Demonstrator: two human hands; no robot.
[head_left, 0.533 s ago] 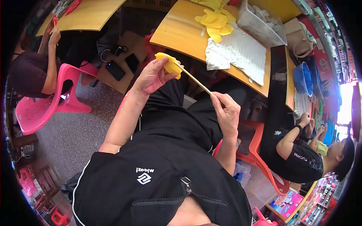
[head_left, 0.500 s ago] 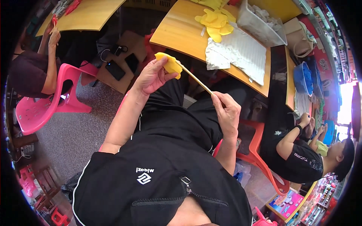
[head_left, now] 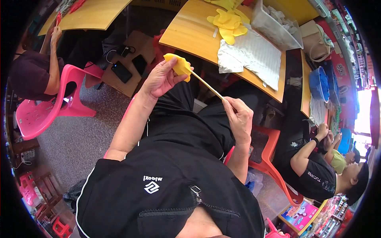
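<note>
Over my lap, my left hand [head_left: 159, 80] pinches a small yellow fabric piece [head_left: 178, 66] between thumb and fingers. A thin, light wooden stick [head_left: 207, 85] runs from the fabric's right side down to my right hand [head_left: 239, 119], which grips its near end between thumb and fingers. The stick's far tip is hidden at the fabric; I cannot tell whether it is inside. On the table ahead lies a pile of similar yellow fabric pieces [head_left: 228, 25], beside a striped white cloth [head_left: 260, 57].
Past the yellow table [head_left: 186, 29] edge stands a clear bin [head_left: 278, 27] of white pieces. Phones [head_left: 121, 71] lie on a cardboard box at left. A co-worker sits on a pink chair [head_left: 59, 103] at left, another person at right near an orange chair [head_left: 270, 152] and blue basket [head_left: 318, 84].
My hands, the fabric piece and the stick stay almost in place. At right, the co-worker's head and arms have shifted slightly.
</note>
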